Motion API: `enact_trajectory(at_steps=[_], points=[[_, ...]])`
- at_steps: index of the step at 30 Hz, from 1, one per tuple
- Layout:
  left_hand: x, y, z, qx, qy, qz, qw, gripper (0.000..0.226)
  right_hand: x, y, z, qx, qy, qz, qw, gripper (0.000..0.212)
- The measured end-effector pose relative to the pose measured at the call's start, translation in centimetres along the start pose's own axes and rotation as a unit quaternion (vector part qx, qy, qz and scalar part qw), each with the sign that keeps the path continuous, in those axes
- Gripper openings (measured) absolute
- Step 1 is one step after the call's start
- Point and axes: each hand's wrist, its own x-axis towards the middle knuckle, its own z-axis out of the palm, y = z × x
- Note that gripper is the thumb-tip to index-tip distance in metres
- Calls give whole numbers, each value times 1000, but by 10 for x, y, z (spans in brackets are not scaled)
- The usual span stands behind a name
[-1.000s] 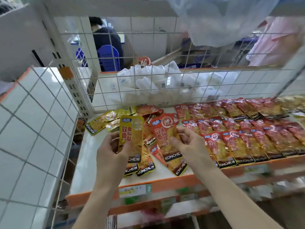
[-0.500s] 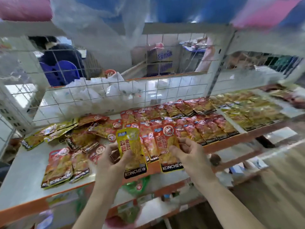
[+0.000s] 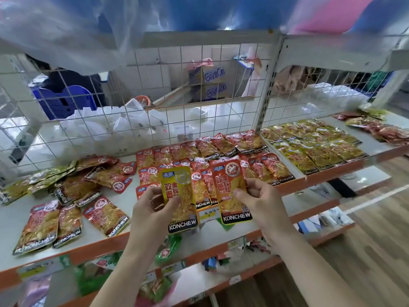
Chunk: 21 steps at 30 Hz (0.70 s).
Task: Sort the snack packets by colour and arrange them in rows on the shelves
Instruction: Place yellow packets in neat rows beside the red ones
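Observation:
My left hand (image 3: 152,209) holds a yellow KONCHEW packet (image 3: 180,196) upright in front of the shelf. My right hand (image 3: 263,202) pinches a red KONCHEW packet (image 3: 232,191) beside it. Behind them, red packets lie in rows (image 3: 205,149) on the white shelf (image 3: 13,216). Further right, yellow packets lie in rows (image 3: 314,142) on the adjoining shelf section. A loose mixed heap of red and yellow packets (image 3: 73,180) sits at the shelf's left, with three red packets (image 3: 66,222) near the front edge.
A white wire grid (image 3: 155,120) backs the shelf, with white plastic bags behind it. An upright post (image 3: 267,89) divides the two sections. More red packets (image 3: 387,131) lie at the far right. Lower shelves (image 3: 221,247) hold small items. Wooden floor (image 3: 376,251) lies on the right.
The view has swung to the right, bringing the yellow rows into sight. Both hands hold the same two packets, still side by side in front of me.

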Motion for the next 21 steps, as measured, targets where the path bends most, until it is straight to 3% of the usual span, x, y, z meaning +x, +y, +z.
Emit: enact_trajectory(at_steps=[21], points=[[151, -7, -1, 14, 34, 1, 999, 16, 159, -17, 60, -83, -37, -3, 996, 18]])
